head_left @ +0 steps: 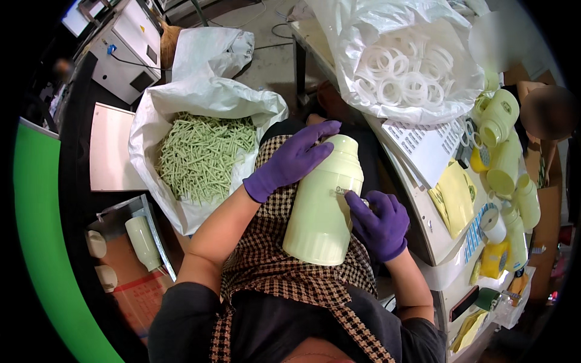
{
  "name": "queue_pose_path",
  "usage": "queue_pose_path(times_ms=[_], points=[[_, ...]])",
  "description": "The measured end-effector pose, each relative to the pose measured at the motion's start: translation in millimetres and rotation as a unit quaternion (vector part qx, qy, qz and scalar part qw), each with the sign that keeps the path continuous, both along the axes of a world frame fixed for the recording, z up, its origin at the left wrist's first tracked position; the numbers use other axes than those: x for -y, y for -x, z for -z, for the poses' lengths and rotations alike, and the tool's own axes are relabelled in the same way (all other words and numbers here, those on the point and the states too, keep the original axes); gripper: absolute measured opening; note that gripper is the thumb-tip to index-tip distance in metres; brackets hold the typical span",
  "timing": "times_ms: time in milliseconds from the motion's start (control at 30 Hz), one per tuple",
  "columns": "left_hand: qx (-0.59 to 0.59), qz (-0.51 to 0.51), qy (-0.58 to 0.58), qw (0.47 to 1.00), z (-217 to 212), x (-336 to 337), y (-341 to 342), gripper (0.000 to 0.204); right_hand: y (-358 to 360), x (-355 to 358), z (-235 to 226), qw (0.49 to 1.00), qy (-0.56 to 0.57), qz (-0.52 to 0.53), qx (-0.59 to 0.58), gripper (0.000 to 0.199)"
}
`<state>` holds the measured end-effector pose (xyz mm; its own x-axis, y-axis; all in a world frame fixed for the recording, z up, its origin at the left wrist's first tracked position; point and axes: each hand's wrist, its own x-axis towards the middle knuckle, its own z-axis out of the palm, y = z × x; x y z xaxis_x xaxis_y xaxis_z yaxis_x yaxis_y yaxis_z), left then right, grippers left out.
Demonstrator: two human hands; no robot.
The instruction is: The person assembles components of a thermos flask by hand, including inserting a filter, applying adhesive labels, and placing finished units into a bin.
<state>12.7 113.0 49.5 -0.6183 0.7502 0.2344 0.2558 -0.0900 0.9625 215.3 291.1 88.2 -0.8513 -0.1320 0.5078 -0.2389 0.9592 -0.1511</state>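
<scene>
While the pale-green flask (319,221) is slanting at frame centre, long axis toward upper right, my left hand (292,158), loosely spread, is touching its top; my half-curled right hand (382,224) is touching its right side, palm hidden.

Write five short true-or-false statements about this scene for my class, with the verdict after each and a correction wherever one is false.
1. The left hand and the right hand, both at the flask, are gloved in purple. True.
2. The flask is dark blue. False: it is pale green.
3. The white bag to the left of the flask holds green sticks. True.
4. The white rings are to the left of the green sticks. False: they are to the right.
5. A pale green bottle lies in the open box at left. True.
</scene>
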Motion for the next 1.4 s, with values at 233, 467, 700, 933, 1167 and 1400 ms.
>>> queue_pose_path(times_ms=[233,467,700,933,1167,1400], points=[[-0.041,0.006,0.021,0.999,-15,1,-2,0.061,14,2,1,0.998,-0.061,-0.013,0.006,0.051],[-0.204,-0.003,0.049,0.978,-9,2,1,0.074,12,3,3,0.998,-0.055,-0.007,0.017,0.051],[-0.260,0.048,0.222,0.938,1,-1,11,0.111,13,-1,-18,0.985,-0.065,-0.024,0.157,0.054],[-0.221,0.173,0.236,0.931,-30,10,19,0.122,-60,-76,-7,0.979,-0.065,0.142,0.128,0.053],[-0.308,0.113,0.103,0.939,-72,-28,-66,0.111,-157,-141,20,0.922,-0.096,0.373,0.042,0.070],[-0.389,0.243,-0.013,0.889,-121,-108,-123,0.095,-90,-108,8,0.728,0.671,-0.042,0.135,0.079]])
